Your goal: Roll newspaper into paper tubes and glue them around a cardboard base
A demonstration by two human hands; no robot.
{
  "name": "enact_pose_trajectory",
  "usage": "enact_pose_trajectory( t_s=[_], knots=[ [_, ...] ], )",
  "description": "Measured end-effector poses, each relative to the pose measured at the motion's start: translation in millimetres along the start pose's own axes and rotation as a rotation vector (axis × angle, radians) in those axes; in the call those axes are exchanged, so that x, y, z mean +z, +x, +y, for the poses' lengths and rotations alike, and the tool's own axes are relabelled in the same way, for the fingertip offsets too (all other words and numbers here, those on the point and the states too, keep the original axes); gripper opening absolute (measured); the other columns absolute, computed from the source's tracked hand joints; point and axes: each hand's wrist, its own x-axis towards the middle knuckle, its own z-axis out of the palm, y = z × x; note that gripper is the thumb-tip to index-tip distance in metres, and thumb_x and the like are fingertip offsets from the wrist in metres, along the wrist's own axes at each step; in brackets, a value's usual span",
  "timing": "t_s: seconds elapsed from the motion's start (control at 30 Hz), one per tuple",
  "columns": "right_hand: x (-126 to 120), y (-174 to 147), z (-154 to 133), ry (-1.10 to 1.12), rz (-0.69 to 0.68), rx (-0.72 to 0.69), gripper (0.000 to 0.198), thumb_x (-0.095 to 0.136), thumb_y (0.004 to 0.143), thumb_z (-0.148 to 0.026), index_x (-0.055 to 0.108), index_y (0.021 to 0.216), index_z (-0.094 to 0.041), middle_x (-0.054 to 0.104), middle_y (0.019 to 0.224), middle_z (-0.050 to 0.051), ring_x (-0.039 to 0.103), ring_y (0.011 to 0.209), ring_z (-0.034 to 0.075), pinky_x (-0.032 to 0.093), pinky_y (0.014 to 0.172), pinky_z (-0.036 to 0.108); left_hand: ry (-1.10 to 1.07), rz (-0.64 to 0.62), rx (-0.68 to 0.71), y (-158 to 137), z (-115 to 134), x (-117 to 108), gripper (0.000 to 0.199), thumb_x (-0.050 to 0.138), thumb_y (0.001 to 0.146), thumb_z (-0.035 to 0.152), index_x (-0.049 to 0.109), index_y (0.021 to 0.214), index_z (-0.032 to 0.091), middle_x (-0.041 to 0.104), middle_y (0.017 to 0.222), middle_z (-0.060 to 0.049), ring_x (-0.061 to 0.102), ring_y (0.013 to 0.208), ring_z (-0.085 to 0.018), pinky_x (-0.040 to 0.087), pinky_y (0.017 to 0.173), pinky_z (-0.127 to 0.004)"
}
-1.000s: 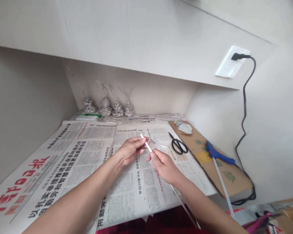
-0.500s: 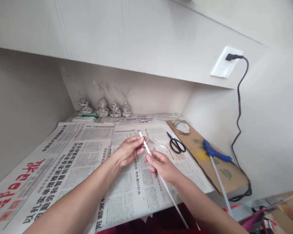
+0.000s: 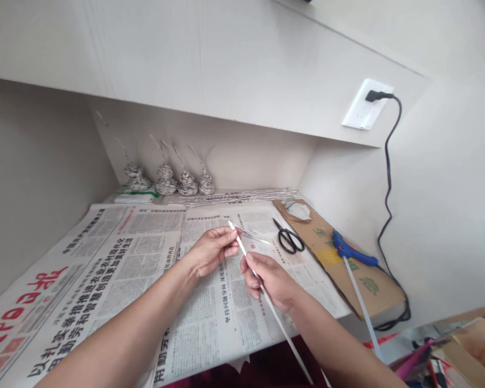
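Observation:
A thin white paper tube [image 3: 281,322] runs slantwise from near my body up to its tip above the newspaper. My left hand [image 3: 215,250] pinches it just below the tip, between thumb and fingers. Lower down, my right hand [image 3: 269,277] grips the same tube, thumb on top and fingers curled under. A short gap of bare tube shows between the two hands. Beyond my fingers, a thin pale strip [image 3: 256,237] lies on the newspaper [image 3: 204,302]. Black-handled scissors [image 3: 289,237] rest to the right, blades pointing away.
Several coiled paper gourd shapes [image 3: 166,180] stand along the back wall, beside a bundle of thin paper rods [image 3: 242,197]. On the right, cardboard [image 3: 327,258] carries a blue glue gun [image 3: 353,251], its cord [image 3: 389,178] running to a wall socket. A panel [image 3: 186,64] overhangs the back.
The whole scene has shifted slightly left in view. Both hands keep their hold on the tube; my right hand's fingers look slightly turned around it.

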Motion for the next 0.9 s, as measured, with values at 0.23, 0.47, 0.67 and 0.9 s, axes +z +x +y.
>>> enact_pose_trajectory(
  t_s=[0.23,0.47,0.67,0.9],
  knots=[
    [3.0,-7.1,3.5,-0.219,0.111,-0.062,0.041,0.037,0.089,-0.054,0.054,0.081,-0.018,0.036,0.051,-0.007,0.038,0.039,0.006,0.032,0.042,0.021,0.036,0.067,0.041,1.0,-2.9,3.0,0.023,0.077,0.065,0.020,0.069,0.083,0.007,0.060,0.065,-0.002,0.056,0.057,-0.005,0.052,0.057,-0.013],
    [4.7,-16.7,5.8,-0.254,0.157,-0.067,0.037,0.040,0.090,-0.051,0.056,0.085,-0.018,0.040,0.050,-0.007,0.039,0.040,0.006,0.033,0.043,0.022,0.010,0.098,0.078,3.8,-1.5,-1.9,0.018,0.073,0.070,0.019,0.068,0.083,0.008,0.061,0.066,-0.002,0.057,0.055,-0.005,0.053,0.055,-0.013],
    [-0.4,-19.7,0.5,0.285,-0.068,0.133,0.027,0.045,0.090,-0.044,0.053,0.087,-0.019,0.027,0.047,-0.010,0.031,0.038,0.005,0.025,0.039,0.020,-0.079,0.050,0.075,0.1,-1.8,4.3,0.012,0.066,0.078,0.018,0.068,0.086,0.009,0.065,0.077,-0.005,0.059,0.058,-0.005,0.053,0.057,-0.013],
    [0.1,-14.1,7.1,0.153,-0.010,0.097,0.031,0.041,0.090,-0.048,0.054,0.088,-0.019,0.031,0.049,-0.009,0.033,0.038,0.006,0.024,0.040,0.022,0.025,-0.093,-0.008,-5.2,-2.0,7.9,0.021,0.069,0.075,0.020,0.067,0.093,0.008,0.065,0.082,-0.007,0.058,0.061,-0.005,0.051,0.054,-0.012]
  ],
)
